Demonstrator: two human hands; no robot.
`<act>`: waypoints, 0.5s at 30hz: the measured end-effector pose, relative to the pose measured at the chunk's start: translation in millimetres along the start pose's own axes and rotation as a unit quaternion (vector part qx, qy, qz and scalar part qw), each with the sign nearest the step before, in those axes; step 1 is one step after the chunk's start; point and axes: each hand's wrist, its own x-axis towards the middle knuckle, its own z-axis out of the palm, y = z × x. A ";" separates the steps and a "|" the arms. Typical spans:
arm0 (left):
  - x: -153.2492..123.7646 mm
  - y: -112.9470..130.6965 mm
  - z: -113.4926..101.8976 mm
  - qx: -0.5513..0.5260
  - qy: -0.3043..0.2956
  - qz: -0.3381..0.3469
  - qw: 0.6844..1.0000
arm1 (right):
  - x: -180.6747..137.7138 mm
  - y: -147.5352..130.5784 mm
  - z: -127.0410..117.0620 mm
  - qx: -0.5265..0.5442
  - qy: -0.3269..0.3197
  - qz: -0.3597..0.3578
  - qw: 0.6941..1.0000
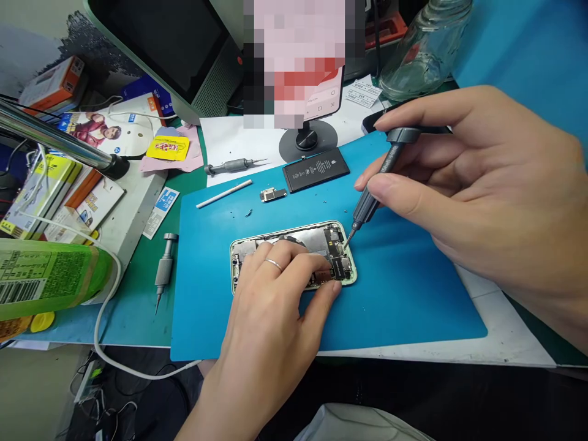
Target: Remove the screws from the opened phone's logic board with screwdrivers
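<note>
An opened phone (321, 236) with a pale green frame lies on a blue mat (404, 288), its circuit board exposed. My left hand (275, 294), a ring on one finger, presses down on the phone with fingers curled over its lower edge and thumb at its corner. My right hand (468, 177) pinches a grey precision screwdriver (374, 187), index finger on its cap. The tip touches the board near the phone's upper right corner.
A removed black battery (315, 169), a small part (272, 195) and a white stick (224, 193) lie on the mat's far side. Two more screwdrivers (164, 269) (232, 165) rest at left. A phone on a stand (307, 138), a glass bottle (425, 46), a green bottle (46, 275) and boxes surround.
</note>
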 end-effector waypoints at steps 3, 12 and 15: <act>4.1 4.7 2.5 0.003 0.009 -0.017 1.000 | -0.1 -1.3 -2.0 -0.005 0.000 -0.005 1.000; 11.0 9.1 8.6 -0.020 0.029 -0.076 0.997 | -2.7 -7.7 -2.6 -0.033 0.001 0.034 0.999; 10.6 7.6 11.5 -0.029 0.042 -0.091 0.995 | -3.8 -10.8 -1.3 -0.040 0.002 0.042 0.998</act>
